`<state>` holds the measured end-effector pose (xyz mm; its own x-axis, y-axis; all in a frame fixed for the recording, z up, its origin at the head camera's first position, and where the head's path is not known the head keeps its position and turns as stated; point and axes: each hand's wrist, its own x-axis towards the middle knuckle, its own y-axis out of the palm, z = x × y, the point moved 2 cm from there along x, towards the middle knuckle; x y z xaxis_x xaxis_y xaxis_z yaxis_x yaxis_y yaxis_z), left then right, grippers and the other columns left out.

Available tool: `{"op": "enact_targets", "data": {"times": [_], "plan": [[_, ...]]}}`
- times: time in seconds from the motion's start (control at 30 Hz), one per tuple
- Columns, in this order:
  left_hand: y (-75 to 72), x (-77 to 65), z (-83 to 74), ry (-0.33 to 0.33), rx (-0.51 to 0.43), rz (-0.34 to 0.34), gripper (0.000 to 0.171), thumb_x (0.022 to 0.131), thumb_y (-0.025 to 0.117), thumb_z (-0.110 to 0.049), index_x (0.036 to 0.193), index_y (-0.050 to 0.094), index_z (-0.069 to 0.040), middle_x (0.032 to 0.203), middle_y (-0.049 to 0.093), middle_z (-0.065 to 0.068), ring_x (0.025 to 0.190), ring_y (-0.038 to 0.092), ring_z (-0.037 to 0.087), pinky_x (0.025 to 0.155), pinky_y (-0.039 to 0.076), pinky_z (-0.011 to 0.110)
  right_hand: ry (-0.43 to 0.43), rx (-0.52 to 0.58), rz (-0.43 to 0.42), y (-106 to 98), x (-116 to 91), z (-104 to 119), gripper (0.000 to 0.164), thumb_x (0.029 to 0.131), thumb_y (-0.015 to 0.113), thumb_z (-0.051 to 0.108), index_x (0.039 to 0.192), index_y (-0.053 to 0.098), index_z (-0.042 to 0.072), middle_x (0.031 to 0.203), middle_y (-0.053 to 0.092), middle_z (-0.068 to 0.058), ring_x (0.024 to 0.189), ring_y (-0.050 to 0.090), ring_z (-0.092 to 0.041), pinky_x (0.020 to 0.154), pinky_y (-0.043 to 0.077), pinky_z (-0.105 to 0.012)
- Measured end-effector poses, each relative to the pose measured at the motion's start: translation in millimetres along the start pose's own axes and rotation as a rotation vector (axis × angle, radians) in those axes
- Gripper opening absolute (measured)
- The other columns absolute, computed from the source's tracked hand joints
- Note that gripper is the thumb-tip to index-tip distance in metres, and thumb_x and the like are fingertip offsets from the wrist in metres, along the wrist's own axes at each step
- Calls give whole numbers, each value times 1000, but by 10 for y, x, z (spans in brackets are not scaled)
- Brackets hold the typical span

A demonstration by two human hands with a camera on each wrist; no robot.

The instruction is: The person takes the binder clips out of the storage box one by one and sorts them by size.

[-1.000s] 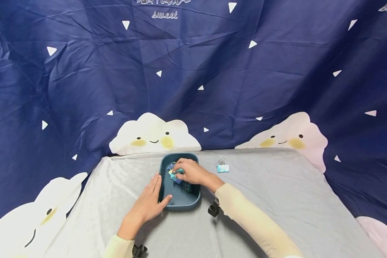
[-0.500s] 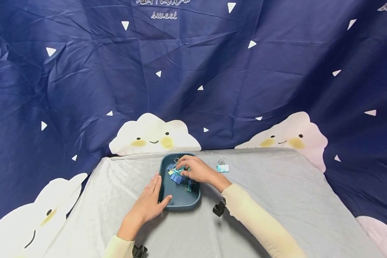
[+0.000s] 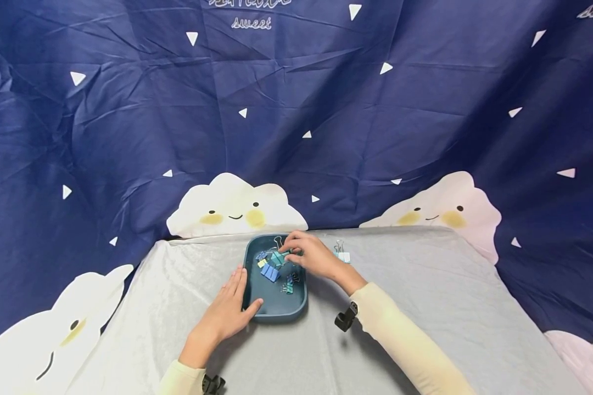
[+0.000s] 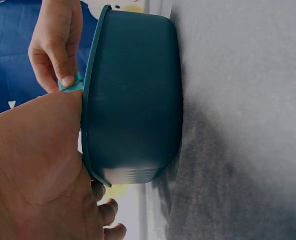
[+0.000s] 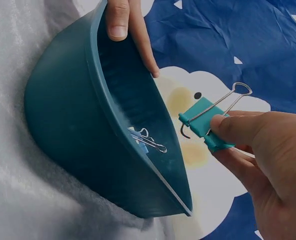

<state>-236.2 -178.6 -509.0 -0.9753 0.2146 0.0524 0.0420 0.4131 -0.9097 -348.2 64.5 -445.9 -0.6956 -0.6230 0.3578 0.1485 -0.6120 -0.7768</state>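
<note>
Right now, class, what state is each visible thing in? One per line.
Bin: upright, uncovered
Teal clip: held above the bin
Broad blue clip: lying in the bin
Other clips: likewise
Pale clip: on the cloth, partly hidden
Left hand: fingers straight, at bin rim
Right hand: pinching teal clip
Backdrop: creased

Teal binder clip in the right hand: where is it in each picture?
Head: teal clip below centre, slightly left, in the right hand.
Left wrist: teal clip toward the upper left, partly hidden.
Right wrist: teal clip right of centre, about mid-height.
Shared landmark: the dark teal bin.
</note>
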Motion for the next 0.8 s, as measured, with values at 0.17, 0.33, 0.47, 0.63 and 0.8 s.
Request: {"op": "enact_targets", "data": {"times": [0.17, 0.33, 0.47, 0.63, 0.8], "plan": [[11, 3, 13, -3, 12, -1, 91, 107, 59, -48, 168, 17, 6, 177, 15, 25, 165, 19, 43, 131, 26, 62, -11, 27, -53, -64, -38, -16, 19, 97, 80, 13, 115, 82, 14, 115, 74, 1, 100, 73, -15, 91, 63, -30], [6, 2, 10, -5, 21, 3, 93, 106, 60, -50, 169, 17, 4, 178, 15, 24, 165, 19, 42, 131, 25, 61, -18, 51, -90, -107, -89, -46, 20, 96, 80, 10, 116, 82, 10, 118, 76, -3, 99, 75, -18, 90, 64, -37], [-1, -5, -3, -5, 29, -2, 92, 107, 59, -50, 168, 18, 5, 178, 15, 23, 165, 18, 42, 131, 25, 61, -10, 35, -106, -128, -127, -77, 20, 97, 77, 7, 116, 82, 8, 121, 77, -4, 108, 75, -21, 97, 62, -41], [-5, -8, -7, -8, 29, -6, 91, 107, 58, -51, 168, 18, 4, 178, 16, 23, 165, 18, 42, 131, 24, 62, 26, 34, -118, -161, -173, -113, 21, 99, 73, 3, 118, 81, 8, 122, 77, -6, 115, 74, -24, 102, 60, -42], [-6, 1, -14, -5, 31, -10, 92, 107, 58, -52, 168, 18, 4, 178, 15, 23, 165, 18, 42, 132, 24, 62, 82, 60, -123, -193, -230, -159, 21, 100, 73, 7, 119, 80, 11, 124, 76, -5, 107, 78, -22, 95, 63, -38]]}}
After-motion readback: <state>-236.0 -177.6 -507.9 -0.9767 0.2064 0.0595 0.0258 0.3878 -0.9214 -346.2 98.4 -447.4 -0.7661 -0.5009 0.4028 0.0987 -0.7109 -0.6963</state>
